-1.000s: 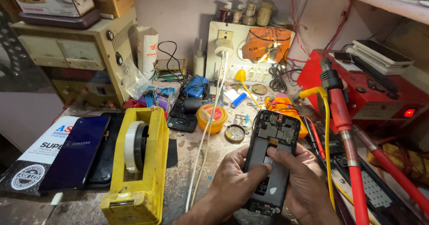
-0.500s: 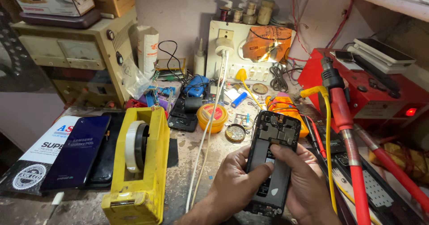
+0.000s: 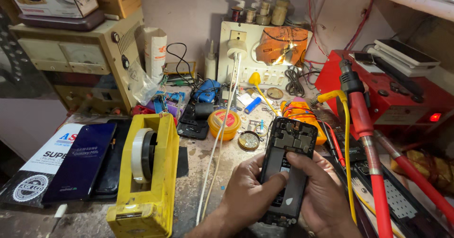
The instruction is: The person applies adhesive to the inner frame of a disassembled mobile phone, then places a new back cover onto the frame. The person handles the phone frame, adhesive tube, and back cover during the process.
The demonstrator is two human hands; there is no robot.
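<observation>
Both my hands hold an opened black phone body [image 3: 289, 146], back cover off, its inner board showing at the top. My left hand [image 3: 246, 193] grips its left edge with the thumb lying across the middle. My right hand [image 3: 321, 195] wraps the right edge, and its index finger presses on the inside near the centre. The phone stands tilted above the workbench [image 3: 208, 157] at the lower middle of the head view.
A yellow tape dispenser [image 3: 144, 176] stands left of my hands, with a dark blue phone [image 3: 80, 162] beyond it. A white cable [image 3: 220, 134] runs down the bench. A red soldering iron [image 3: 366, 143], a yellow lead, a solder tin [image 3: 224, 123] and a red power unit [image 3: 397, 96] crowd the right and back.
The phone and both hands have stayed in place. My fingers have shifted slightly on the phone's inside.
</observation>
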